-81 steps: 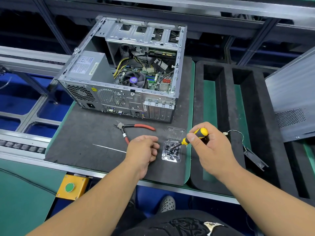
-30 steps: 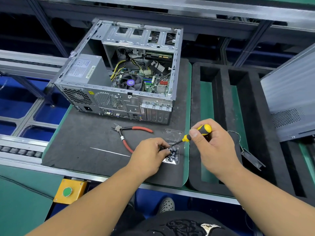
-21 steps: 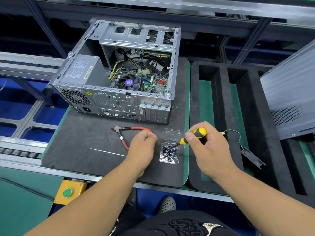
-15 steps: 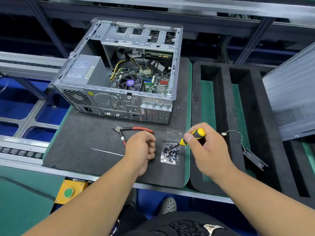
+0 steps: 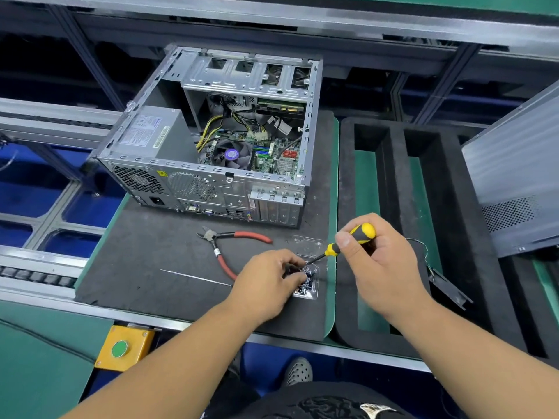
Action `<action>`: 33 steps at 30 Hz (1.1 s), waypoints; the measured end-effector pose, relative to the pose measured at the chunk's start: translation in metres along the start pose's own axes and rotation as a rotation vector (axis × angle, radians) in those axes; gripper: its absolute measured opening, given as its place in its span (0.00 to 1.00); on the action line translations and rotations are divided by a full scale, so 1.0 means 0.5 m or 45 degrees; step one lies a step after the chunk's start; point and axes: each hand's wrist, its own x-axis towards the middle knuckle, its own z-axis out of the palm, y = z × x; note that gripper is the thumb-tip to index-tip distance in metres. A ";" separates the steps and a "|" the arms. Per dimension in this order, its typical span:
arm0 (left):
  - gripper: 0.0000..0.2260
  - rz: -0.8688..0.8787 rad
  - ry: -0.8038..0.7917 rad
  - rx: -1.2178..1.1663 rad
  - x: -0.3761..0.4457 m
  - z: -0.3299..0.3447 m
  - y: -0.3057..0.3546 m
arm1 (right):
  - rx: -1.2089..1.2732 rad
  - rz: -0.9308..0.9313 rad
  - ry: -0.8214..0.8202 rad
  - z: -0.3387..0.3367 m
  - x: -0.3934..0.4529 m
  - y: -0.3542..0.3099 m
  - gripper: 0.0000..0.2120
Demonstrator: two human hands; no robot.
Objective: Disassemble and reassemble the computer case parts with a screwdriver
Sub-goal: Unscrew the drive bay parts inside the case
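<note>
the right hand (image 5: 379, 267) grips a yellow-and-black screwdriver (image 5: 348, 241) by its handle, fingers curled round it and the thumb pressed along the side, with the shaft slanting down and left so that its tip reaches the clear plastic screw tray (image 5: 308, 279). the left hand (image 5: 266, 282) lies over the left part of that tray, fingers bent down into the dark screws (image 5: 310, 275); it looks to be pinching one, though the fingertips hide what they hold, so i cannot tell for sure. the two hands are close together, the tray between them, near the front right corner of the black foam mat (image 5: 145, 267). the open computer case (image 5: 217, 146) lies on its side farther back on the same mat, well apart from both hands, its rear panel facing the person and the motherboard and fan showing inside. red-handled side cutters (image 5: 230, 246) lie between the case and the left hand, and a thin white cable tie (image 5: 193, 277) lies just left of the wrist. the detached side panel (image 5: 514, 176) leans at the far right.
</note>
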 end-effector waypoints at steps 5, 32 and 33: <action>0.04 0.015 0.014 0.093 0.005 0.002 0.010 | 0.010 0.018 -0.004 -0.005 -0.004 -0.002 0.08; 0.03 -0.645 -0.247 -1.852 -0.005 -0.094 0.144 | 0.153 0.027 0.220 -0.062 0.044 -0.098 0.04; 0.03 -0.653 -0.250 -1.910 -0.004 -0.103 0.149 | 0.150 0.013 0.223 -0.061 0.049 -0.106 0.05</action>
